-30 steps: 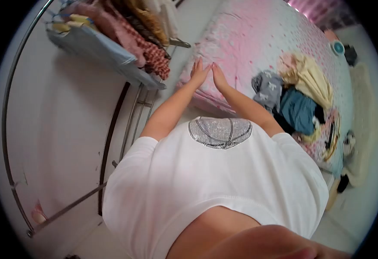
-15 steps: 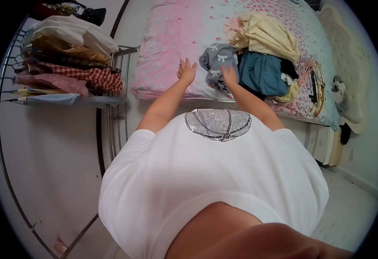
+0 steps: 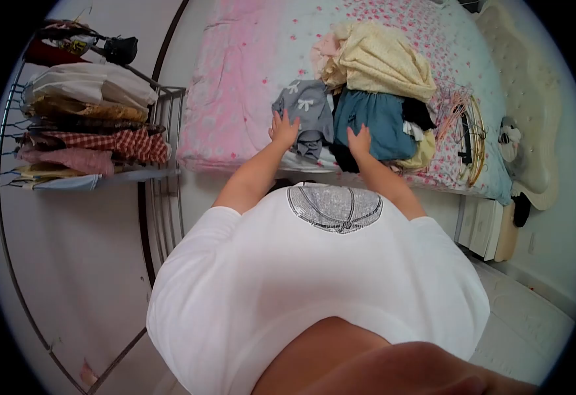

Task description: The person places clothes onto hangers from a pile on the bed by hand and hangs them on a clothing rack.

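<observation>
My left hand (image 3: 283,130), fingers spread, is at the left edge of a grey garment with white bows (image 3: 306,105) on the bed; it holds nothing. My right hand (image 3: 359,139) is over the lower part of a teal garment (image 3: 373,118), its fingers apart and nothing gripped. Behind these lies a cream garment (image 3: 386,59), with a pink one (image 3: 324,49) at its left. Black, white and yellow pieces show at the right side of the teal garment.
Several hangers (image 3: 472,135) lie on the bed (image 3: 219,85) at the right. A metal rack (image 3: 0,197) with hanging clothes (image 3: 90,141) stands at the left. Beyond the bed's right side are a padded headboard (image 3: 528,99) and a white cabinet (image 3: 478,227).
The view has swung towards the bed and the clothes pile. My hands have moved apart from near touching, my left to the grey garment and my right over the teal one.
</observation>
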The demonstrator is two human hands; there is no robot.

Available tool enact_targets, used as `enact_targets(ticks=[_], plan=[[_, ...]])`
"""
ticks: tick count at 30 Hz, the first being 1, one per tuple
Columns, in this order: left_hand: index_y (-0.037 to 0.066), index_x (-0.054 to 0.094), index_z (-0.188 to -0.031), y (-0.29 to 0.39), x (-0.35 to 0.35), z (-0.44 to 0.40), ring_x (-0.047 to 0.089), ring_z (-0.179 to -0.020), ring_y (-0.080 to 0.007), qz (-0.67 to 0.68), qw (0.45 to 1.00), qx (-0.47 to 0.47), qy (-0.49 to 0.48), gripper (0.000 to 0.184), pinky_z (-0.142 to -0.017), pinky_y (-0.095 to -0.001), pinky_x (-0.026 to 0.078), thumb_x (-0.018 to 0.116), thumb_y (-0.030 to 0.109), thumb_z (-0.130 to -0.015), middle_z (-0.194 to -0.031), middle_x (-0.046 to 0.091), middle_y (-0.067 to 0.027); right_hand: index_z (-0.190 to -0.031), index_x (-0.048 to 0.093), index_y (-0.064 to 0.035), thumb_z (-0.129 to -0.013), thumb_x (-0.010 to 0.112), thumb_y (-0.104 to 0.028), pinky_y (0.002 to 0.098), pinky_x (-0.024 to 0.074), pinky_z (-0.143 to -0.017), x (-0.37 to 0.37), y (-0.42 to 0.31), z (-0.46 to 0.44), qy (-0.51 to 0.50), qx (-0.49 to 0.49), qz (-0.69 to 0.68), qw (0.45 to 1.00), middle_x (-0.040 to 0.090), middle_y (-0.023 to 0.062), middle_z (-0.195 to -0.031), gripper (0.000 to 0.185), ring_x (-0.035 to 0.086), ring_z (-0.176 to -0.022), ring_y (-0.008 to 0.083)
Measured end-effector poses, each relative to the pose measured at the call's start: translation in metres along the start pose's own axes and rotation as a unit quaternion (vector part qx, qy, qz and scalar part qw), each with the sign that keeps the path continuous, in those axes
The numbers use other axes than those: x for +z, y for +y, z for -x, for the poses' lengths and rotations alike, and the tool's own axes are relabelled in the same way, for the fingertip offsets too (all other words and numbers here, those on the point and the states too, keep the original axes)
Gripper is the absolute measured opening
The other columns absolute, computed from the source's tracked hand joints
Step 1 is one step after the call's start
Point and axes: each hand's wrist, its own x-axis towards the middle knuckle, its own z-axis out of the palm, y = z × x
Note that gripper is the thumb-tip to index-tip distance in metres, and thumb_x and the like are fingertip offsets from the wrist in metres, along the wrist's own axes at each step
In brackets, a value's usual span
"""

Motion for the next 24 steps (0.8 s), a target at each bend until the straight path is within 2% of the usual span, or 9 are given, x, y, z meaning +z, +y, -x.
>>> enact_targets(ticks=[6, 10, 12, 15, 19, 22, 24], plan=[[0.015, 0.024, -0.137, 0.021, 0.007, -0.033, 0.015, -0.132, -0.0311, -0.015, 0.999, 0.032, -0.016, 0.071, -0.101, -0.0519, 0.016, 0.041, 0.054, -0.081, -0.144, 0.012, -0.0162, -0.127, 0.036, 0.0021, -0.075, 0.058, -0.043, 0.0393, 0.0236, -0.102, 0.004, 0.012, -0.016, 0.008, 0.029, 0.011, 0.999, 0.033, 0.0272, -0.131, 0.073, 0.030, -0.123, 0.0372], [0.011, 0.026, -0.136, 0.044, 0.005, -0.054, 0.018, -0.130, -0.0328, 0.029, 0.996, 0.086, 0.017, 0.070, -0.102, -0.0487, 0.018, 0.048, 0.049, -0.081, -0.143, 0.014, -0.0173, -0.130, 0.034, -0.0011, -0.073, 0.059, -0.042, 0.0382, 0.0222, -0.104, -0.015, 0.002, -0.027, -0.015, 0.065, 0.030, 0.997, 0.029, 0.0242, -0.135, 0.074, 0.027, -0.125, 0.0360], [0.010, 0.027, -0.136, 0.051, 0.005, -0.066, 0.020, -0.129, -0.0338, 0.051, 0.990, 0.131, 0.006, 0.070, -0.102, -0.0460, 0.020, 0.051, 0.045, -0.080, -0.143, 0.014, -0.0179, -0.129, 0.035, -0.0006, -0.073, 0.059, -0.041, 0.0387, 0.0238, -0.103, -0.017, 0.003, -0.040, 0.006, 0.048, 0.040, 0.998, 0.031, 0.0251, -0.133, 0.073, 0.029, -0.124, 0.0367], [0.008, 0.027, -0.135, 0.066, 0.008, -0.076, 0.022, -0.128, -0.0346, -0.002, 0.987, 0.159, -0.005, 0.070, -0.102, -0.0424, 0.023, 0.053, 0.042, -0.079, -0.142, 0.016, -0.0184, -0.128, 0.035, -0.0005, -0.073, 0.060, -0.040, 0.0391, 0.0245, -0.102, -0.024, 0.005, -0.049, 0.016, 0.038, 0.063, 0.997, 0.032, 0.0253, -0.133, 0.072, 0.030, -0.123, 0.0374], [0.009, 0.028, -0.135, 0.085, 0.021, -0.090, 0.022, -0.128, -0.0350, 0.017, 0.988, 0.151, -0.012, 0.069, -0.102, -0.0421, 0.023, 0.053, 0.041, -0.079, -0.142, 0.017, -0.0186, -0.130, 0.033, -0.0007, -0.072, 0.061, -0.038, 0.0401, 0.0245, -0.102, -0.035, 0.011, -0.056, 0.014, 0.010, 0.095, 0.995, 0.030, 0.0250, -0.134, 0.074, 0.030, -0.123, 0.0382], [0.009, 0.027, -0.135, 0.103, 0.027, -0.099, 0.022, -0.128, -0.0354, 0.004, 0.987, 0.160, -0.015, 0.070, -0.103, -0.0422, 0.022, 0.054, 0.040, -0.079, -0.141, 0.016, -0.0202, -0.132, 0.030, -0.0024, -0.071, 0.062, -0.037, 0.0415, 0.0230, -0.103, -0.052, 0.014, -0.066, -0.037, -0.027, 0.160, 0.986, 0.026, 0.0241, -0.136, 0.077, 0.027, -0.125, 0.0373], [0.009, 0.027, -0.135, 0.115, 0.031, -0.105, 0.022, -0.128, -0.0355, 0.000, 0.986, 0.169, -0.004, 0.071, -0.103, -0.0423, 0.021, 0.054, 0.041, -0.078, -0.141, 0.016, -0.0216, -0.134, 0.025, -0.0052, -0.071, 0.062, -0.037, 0.0433, 0.0183, -0.104, -0.061, 0.021, -0.080, -0.066, -0.020, 0.179, 0.981, 0.019, 0.0217, -0.140, 0.079, 0.020, -0.129, 0.0348]])
